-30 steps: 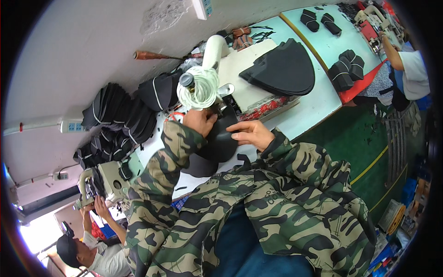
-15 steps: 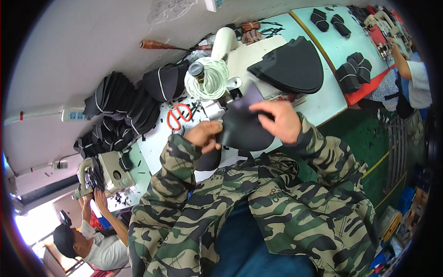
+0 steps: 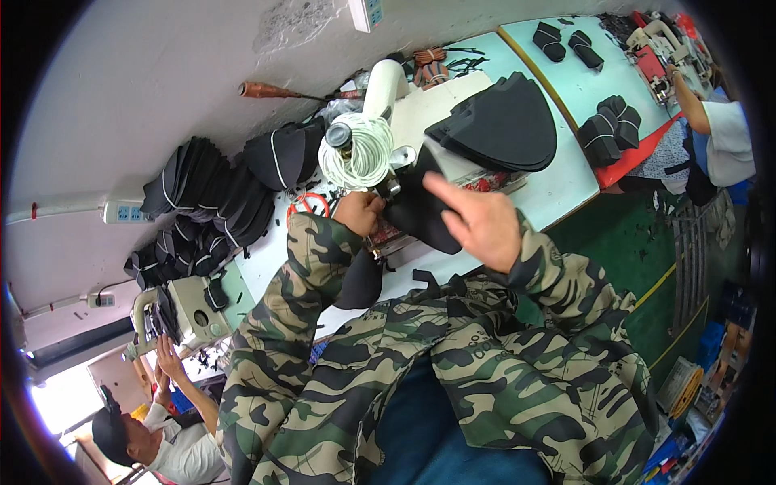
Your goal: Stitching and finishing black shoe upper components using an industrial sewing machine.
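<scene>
A curved black sheet piece (image 3: 422, 212) lies at the needle end of a white sewing machine (image 3: 384, 87). At its left edge my left hand (image 3: 358, 212) has thumb and fingers pinched together on the material. My right hand (image 3: 485, 226) is over the right side of the piece, its index finger stretched toward the machine and the other fingers partly bent. A coil of pale cord (image 3: 356, 152) sits on the machine head and hides part of it. Behind my right hand rests a stack of similar black pieces (image 3: 497, 125).
Red-handled scissors (image 3: 307, 207) lie left of the machine, beside tied black bundles (image 3: 194, 174). Another black piece (image 3: 360, 281) is at the table's near edge. A screwdriver (image 3: 271, 90) is near the wall. Co-workers sit at machines at lower left and far right.
The black piece has moved in against the machine's needle area. My left hand has moved up toward the machine, and my right hand has come slightly left and down.
</scene>
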A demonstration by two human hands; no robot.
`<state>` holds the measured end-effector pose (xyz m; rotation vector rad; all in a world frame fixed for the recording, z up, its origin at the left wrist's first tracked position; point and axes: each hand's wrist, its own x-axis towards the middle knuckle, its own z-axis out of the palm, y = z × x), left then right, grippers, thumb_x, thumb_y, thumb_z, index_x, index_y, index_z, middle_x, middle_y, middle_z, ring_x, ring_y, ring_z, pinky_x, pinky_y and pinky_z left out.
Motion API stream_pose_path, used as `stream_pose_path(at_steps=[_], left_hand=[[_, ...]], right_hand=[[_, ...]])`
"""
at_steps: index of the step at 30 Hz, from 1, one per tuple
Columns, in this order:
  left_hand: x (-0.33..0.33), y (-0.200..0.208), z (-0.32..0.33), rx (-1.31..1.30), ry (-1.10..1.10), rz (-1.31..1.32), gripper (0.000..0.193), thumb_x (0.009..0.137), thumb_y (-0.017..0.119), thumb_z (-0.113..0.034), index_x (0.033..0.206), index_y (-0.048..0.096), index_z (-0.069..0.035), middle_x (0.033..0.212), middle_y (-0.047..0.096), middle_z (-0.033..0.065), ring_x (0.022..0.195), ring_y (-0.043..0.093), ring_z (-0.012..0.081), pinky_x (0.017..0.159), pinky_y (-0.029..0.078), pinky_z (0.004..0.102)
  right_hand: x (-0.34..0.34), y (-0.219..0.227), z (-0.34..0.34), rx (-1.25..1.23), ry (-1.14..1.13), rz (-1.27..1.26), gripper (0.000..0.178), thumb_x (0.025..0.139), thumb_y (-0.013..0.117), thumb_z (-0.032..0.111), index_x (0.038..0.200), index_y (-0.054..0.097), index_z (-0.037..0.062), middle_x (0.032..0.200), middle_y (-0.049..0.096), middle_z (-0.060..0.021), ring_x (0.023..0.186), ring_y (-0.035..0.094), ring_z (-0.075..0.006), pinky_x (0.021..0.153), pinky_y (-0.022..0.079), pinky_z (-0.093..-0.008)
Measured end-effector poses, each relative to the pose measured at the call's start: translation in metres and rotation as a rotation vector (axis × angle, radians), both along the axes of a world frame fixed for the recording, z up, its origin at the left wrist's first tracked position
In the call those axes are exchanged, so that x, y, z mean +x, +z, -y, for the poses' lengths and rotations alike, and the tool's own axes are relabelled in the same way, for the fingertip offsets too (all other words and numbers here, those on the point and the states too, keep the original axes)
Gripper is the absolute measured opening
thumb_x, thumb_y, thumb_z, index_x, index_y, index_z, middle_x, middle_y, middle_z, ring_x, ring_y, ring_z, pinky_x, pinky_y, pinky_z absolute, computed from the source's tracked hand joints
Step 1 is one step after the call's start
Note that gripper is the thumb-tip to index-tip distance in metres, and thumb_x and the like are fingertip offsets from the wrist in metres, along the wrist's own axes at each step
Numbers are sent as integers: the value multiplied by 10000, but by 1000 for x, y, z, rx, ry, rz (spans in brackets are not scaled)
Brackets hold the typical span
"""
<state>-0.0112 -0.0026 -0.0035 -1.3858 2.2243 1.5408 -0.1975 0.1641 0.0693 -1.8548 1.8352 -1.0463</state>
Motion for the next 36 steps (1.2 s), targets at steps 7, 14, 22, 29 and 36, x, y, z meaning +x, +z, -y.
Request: stream_pose_path(at_steps=[7,14,22,29,36], left_hand=[[55,-2,4,-735,-191,297,287,900,452,-313,887,549,-44,679,584,237,689,605,394,592,444,506],[109,-37,-24,-573,-536,627,327,833,584,-274,1088,525,-77,988,614,149,851,636,327,727,510,443],[122,-41,-11,-283,-416,393,271,791,642,-143,1038,611,-34,931,662,101,750,659,263,675,517,336],[52,32,6,343,-353,-247,94,825,572,-44,878,610,25,757,600,1,700,534,83,663,434,244],[42,17,42,12,-326,-80,119,808,580,-85,823,619,26,689,605,55,646,549,136,624,434,291]], right_hand=[[-64,61,-3,-329,-428,-68,305,790,534,-52,1074,620,21,965,645,-145,856,629,-301,776,494,-340],[-85,-22,0,-71,-444,-543,280,713,671,110,991,633,107,1043,581,-43,929,540,-253,764,478,-354],[-64,-19,4,-49,-426,-403,308,705,705,166,987,628,71,1030,593,-79,922,540,-275,771,470,-370],[30,-55,-1,516,301,920,313,824,644,123,1104,605,-12,1034,638,-98,924,597,-157,839,466,-281],[73,-79,17,588,42,1349,412,841,617,115,1195,509,-66,940,639,-131,810,624,-152,698,517,-264]])
